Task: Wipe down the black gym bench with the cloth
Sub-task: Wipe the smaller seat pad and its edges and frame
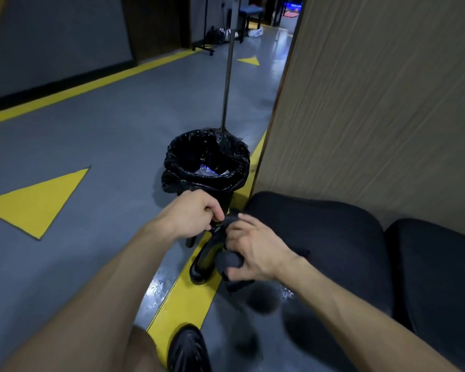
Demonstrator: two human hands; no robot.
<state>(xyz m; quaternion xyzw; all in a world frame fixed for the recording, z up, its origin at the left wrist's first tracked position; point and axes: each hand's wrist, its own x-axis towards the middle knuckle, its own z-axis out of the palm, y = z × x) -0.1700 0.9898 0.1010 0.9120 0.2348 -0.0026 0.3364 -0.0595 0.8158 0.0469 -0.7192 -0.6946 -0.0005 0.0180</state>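
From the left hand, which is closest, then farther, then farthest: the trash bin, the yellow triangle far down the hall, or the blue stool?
From the left hand:
1. Trash bin, just beyond the hand.
2. Yellow triangle, farther down the hall floor.
3. Blue stool, at the far end.

Two hands, one cloth, two black cushions
One lined bin, one pole, three yellow floor triangles, one blue stool.
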